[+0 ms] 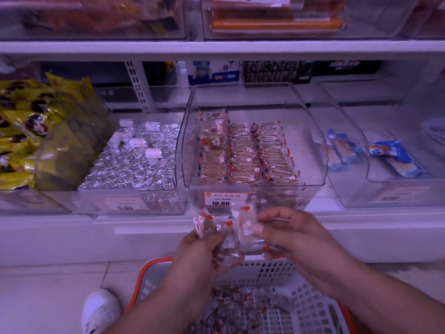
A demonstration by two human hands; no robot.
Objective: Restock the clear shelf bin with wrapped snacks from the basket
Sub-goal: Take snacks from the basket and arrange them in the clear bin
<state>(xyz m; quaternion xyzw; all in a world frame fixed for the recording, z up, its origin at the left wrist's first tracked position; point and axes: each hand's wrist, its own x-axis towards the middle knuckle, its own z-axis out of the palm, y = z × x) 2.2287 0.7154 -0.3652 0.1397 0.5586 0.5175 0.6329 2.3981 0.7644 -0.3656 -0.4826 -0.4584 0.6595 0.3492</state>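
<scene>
Left hand (199, 247): your fingers are curled around a bunch of wrapped snacks (228, 235) — clear wrappers with red and white ends fanning out above your knuckles
Right hand (286, 235): your thumb and fingertips pinch the right side of the same bunch, thumbnail pressed flat on a wrapper
Clear shelf bin (313, 145): straight beyond your fingertips on the shelf — rows of the same snacks stand packed in its left and middle, its right side bare
Price tag (225, 200): just above your fingers on the bin front, reading 10.80
Basket (267, 273): under your wrists, white mesh with an orange rim, more loose snacks inside
Shoe (100, 309): white, left of your left forearm
</scene>
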